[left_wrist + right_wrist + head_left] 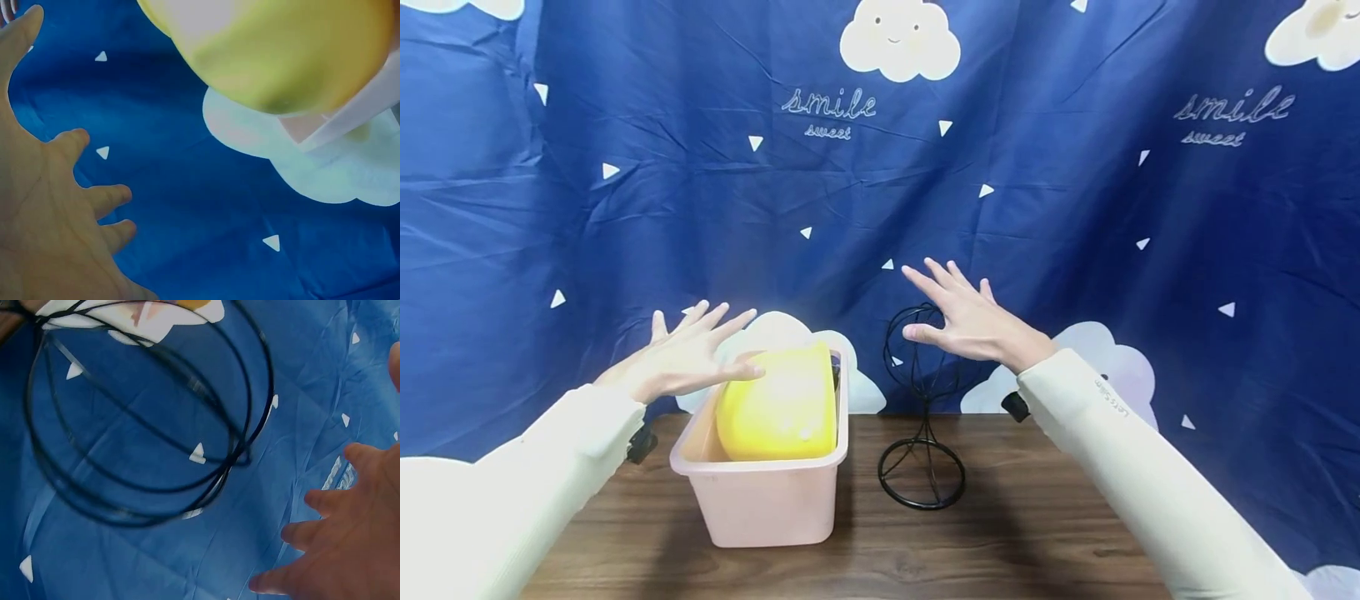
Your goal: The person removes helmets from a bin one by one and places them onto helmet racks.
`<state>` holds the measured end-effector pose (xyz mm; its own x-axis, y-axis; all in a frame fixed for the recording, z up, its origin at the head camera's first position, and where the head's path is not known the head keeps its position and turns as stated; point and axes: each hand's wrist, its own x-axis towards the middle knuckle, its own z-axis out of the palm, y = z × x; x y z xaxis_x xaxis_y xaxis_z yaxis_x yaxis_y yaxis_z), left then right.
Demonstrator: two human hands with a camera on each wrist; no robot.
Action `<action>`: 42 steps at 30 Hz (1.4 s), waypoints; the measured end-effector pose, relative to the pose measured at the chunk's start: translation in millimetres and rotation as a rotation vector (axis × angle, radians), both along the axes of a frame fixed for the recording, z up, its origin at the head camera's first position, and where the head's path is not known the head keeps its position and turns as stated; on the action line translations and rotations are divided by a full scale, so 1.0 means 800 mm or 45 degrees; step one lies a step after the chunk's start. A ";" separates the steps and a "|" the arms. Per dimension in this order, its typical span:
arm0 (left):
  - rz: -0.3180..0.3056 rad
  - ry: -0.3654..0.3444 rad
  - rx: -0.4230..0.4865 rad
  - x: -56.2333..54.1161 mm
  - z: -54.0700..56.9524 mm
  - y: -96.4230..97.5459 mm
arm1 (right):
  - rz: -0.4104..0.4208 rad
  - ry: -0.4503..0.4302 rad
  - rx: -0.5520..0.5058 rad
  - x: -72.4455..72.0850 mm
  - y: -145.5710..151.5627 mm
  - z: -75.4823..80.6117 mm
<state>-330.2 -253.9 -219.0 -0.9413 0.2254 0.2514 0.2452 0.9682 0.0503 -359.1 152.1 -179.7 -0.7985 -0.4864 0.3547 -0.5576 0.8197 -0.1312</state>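
My left hand [688, 358] hovers with fingers spread beside and above a pink plastic bin [763, 508]. Inside the bin, tilted and rising above the rim, lies a glossy yellow rounded shell [778, 408]; its exact kind is unclear. In the left wrist view the palm stands apart from the yellow shell [294, 56]. My right hand [970, 325], fingers also spread, is raised near the top of a black wire stand [927, 408] with a round base. The right wrist view has the stand's wire loops [272, 375] apart from the fingers. Neither hand holds anything.
Bin and stand rest side by side on a dark wooden table [1037, 525]. Behind them hangs a blue curtain [700, 217] with clouds and white triangles. Something dark shows at the bin's right inner side, mostly hidden. A black device [642, 444] is on the left wrist.
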 end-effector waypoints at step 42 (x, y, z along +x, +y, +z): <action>-0.162 -0.119 0.257 0.060 -0.091 -0.033 | 0.294 -0.092 -0.225 0.005 -0.130 -0.083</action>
<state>-281.9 -280.6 -292.0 -0.9297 0.2978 0.2169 0.3499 0.8978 0.2675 -355.4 47.9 -246.2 -0.7003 -0.5940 0.3959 -0.7106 0.6333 -0.3067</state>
